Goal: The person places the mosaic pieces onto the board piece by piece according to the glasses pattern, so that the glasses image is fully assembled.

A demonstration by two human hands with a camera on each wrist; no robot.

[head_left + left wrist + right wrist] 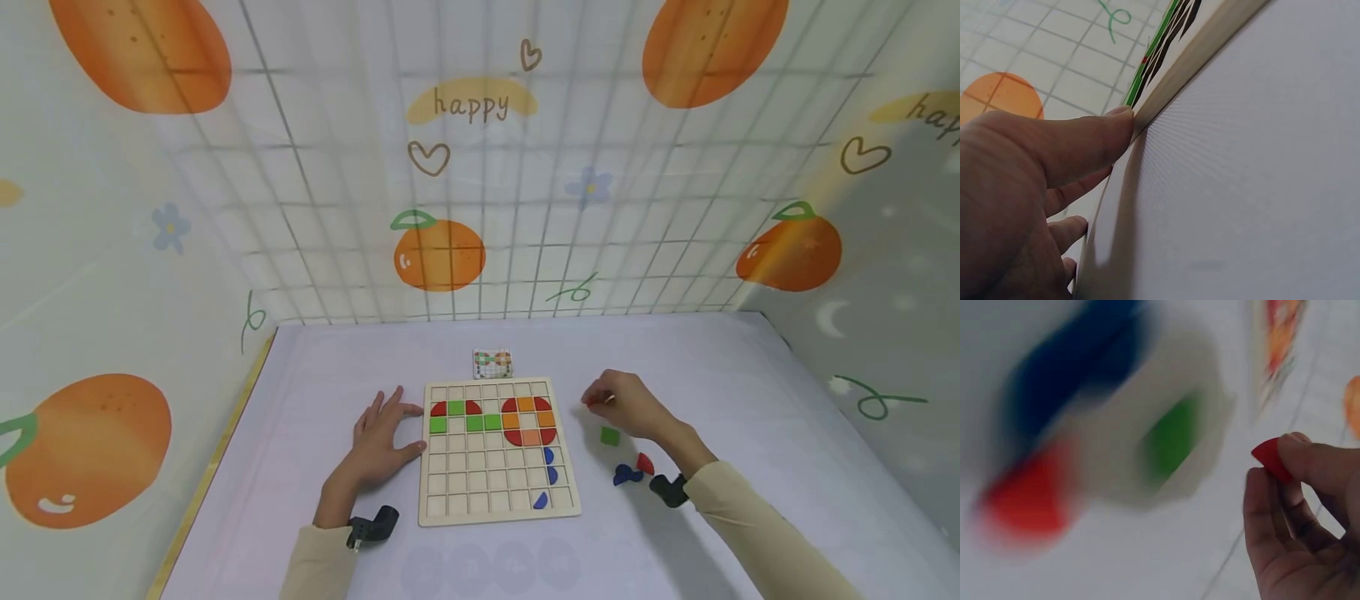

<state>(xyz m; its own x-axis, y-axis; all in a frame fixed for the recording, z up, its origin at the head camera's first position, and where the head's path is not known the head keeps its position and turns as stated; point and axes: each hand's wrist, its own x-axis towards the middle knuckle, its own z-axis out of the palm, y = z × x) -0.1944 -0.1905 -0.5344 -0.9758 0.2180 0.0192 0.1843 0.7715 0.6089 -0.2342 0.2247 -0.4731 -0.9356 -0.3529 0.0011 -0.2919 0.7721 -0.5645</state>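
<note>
A square wooden grid board (487,521) lies on the table, with green squares (475,423), red quarter-circles and orange squares (525,404) in its upper rows. Several blue rounded pieces (552,475) sit in cells along its lower right. The left hand (378,442) rests at the board's left edge, fingers extended and the thumb tip touching the rim (1163,100). Right of the board, the right hand (626,404) pinches a red quarter-circle piece (1270,457) between thumb and fingers, raised over the table.
Near the right forearm lie a loose green square (610,436), a red piece (645,463) and some blue pieces (626,475). A small pattern card (492,363) stands behind the board's far edge. Printed curtains (517,250) enclose the table.
</note>
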